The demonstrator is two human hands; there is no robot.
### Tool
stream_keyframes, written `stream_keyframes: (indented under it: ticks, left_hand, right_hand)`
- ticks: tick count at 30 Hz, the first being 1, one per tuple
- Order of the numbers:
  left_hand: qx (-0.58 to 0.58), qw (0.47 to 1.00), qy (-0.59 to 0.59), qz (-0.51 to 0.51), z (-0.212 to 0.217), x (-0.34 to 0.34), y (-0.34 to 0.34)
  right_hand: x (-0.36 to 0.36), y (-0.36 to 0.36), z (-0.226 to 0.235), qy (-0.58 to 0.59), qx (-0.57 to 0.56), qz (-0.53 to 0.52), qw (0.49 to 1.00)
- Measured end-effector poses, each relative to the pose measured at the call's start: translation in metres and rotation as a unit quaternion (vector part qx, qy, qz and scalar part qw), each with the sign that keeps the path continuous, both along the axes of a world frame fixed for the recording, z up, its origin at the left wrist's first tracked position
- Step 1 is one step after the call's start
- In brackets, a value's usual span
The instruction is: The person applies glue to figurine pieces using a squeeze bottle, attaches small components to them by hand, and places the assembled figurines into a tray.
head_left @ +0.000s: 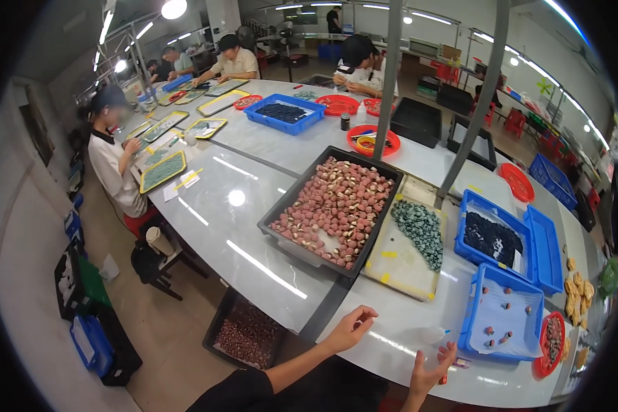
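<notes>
My left hand [351, 328] hovers over the near edge of the white table [254, 226], fingers loosely curled, holding nothing. My right hand [432, 367] is lifted with fingers spread, empty, just below a small white squeeze bottle [434, 334] lying on the table. Ahead of my hands sits a black tray [287, 240] filled with reddish-pink pieces [336, 209]. Beside it lies a flat pale tray [398, 264] with a pile of dark green pieces [420, 230].
Blue bins [501, 312] [491, 237] hold a few reddish pieces and dark items at right, next to a red dish [549, 340]. A black crate of reddish pieces [247, 333] stands on the floor. Other people sit at the table's far side with yellow-rimmed trays [163, 172].
</notes>
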State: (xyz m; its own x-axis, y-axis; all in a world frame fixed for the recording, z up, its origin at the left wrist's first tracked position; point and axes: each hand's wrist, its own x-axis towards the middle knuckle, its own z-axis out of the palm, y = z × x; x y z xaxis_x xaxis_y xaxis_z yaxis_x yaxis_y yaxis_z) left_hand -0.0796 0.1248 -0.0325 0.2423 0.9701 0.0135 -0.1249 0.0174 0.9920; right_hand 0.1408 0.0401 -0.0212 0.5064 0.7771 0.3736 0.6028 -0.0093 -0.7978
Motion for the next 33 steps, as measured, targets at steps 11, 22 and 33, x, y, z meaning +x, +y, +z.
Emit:
stream_keyframes:
  ticks: [11,22,33]
  left_hand:
    - [-0.050,0.995,-0.090,-0.019,0.000,-0.007,0.011]
    - [-0.133,0.974,-0.183,0.002,0.011,0.000,0.019]
    - [-0.201,0.953,-0.225,0.022,0.047,0.006,0.019]
  right_hand:
    - [0.007,0.023,-0.010,0.060,-0.046,0.011,0.997]
    - [0.012,0.033,-0.011,0.042,-0.045,-0.007,0.998]
    - [0.016,0.040,-0.011,0.040,-0.043,-0.007,0.998]
